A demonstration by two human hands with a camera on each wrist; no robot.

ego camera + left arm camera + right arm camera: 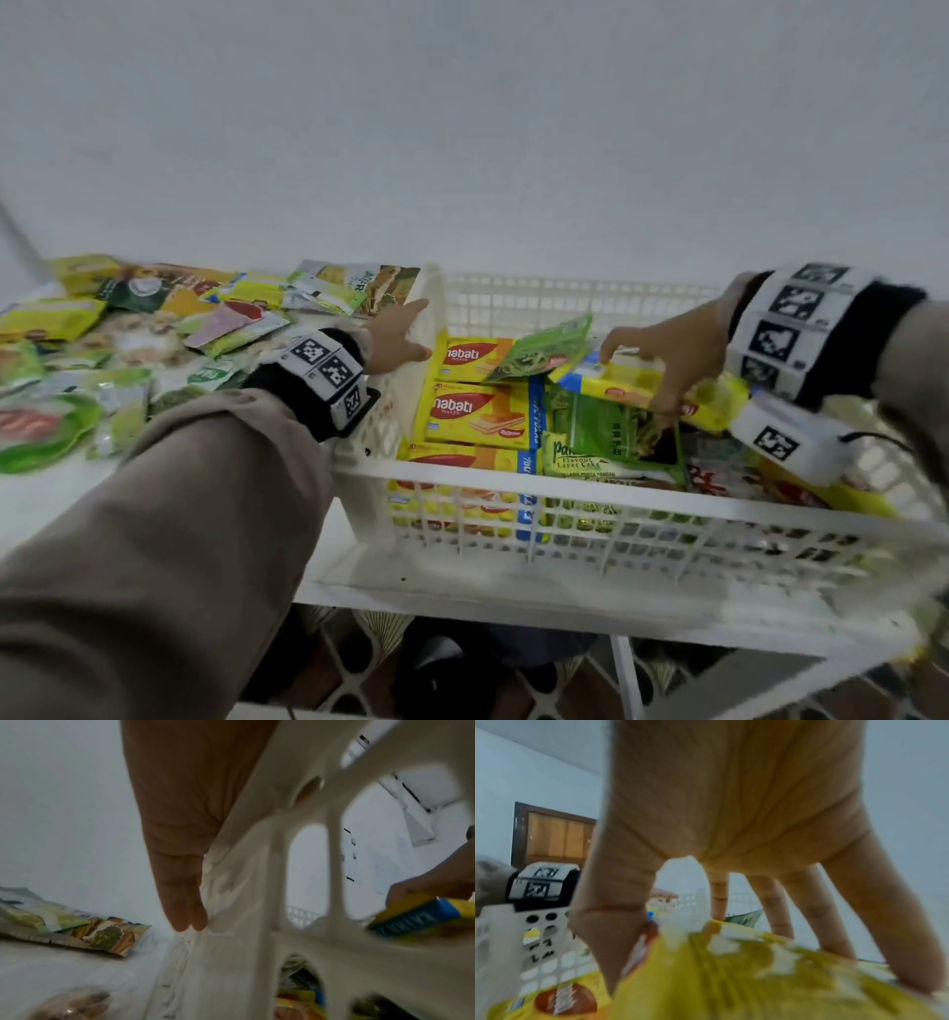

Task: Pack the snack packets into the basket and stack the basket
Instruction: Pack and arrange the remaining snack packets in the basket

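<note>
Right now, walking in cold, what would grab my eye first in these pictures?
Probably the white basket in the middle, already crowded with yellow wafer packs and green packets. The right hand holds one more yellow packet over it, while the left hand lies flat against the basket's left wall. To the left, a loose heap of snack packets covers the white table.

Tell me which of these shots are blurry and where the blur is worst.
Head view: mostly sharp at the Nabati wafer packs, smeared at the basket near rim and the loose packets far left. Left wrist view: basket lattice close to the lens is soft, left hand fairly clear. Right wrist view: the yellow packet under the right hand is heavily blurred.
</note>
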